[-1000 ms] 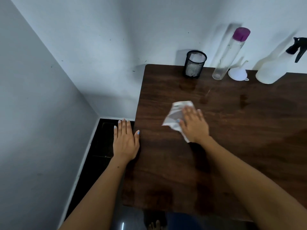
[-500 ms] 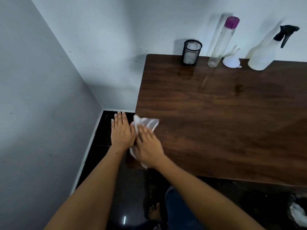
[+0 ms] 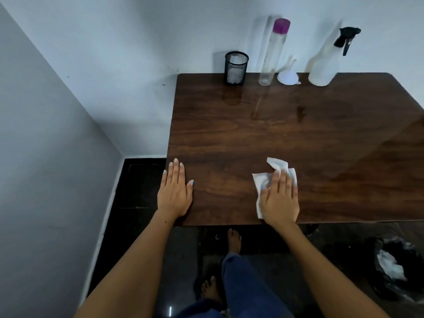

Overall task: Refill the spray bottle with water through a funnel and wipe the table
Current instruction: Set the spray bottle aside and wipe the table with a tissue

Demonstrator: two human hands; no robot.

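Observation:
My right hand (image 3: 280, 199) presses flat on a crumpled white paper towel (image 3: 276, 167) near the front edge of the dark wooden table (image 3: 252, 134). Flat on the table's front left corner lies my left hand (image 3: 175, 191), fingers together, holding nothing. Along the back edge stand a translucent spray bottle with a black trigger head (image 3: 325, 65), a white funnel (image 3: 288, 75) set mouth down, and a tall clear bottle with a purple cap (image 3: 273, 53).
A black mesh cup (image 3: 236, 67) stands at the table's back left. White walls close in behind and to the left. On the dark floor at the right sits a black bag holding white paper (image 3: 394, 267). My bare feet are under the front edge.
My right hand has slid the paper towel from the table's front left corner, beside my left hand, rightwards along the front edge. My left hand stays on the corner. The camera has tilted down.

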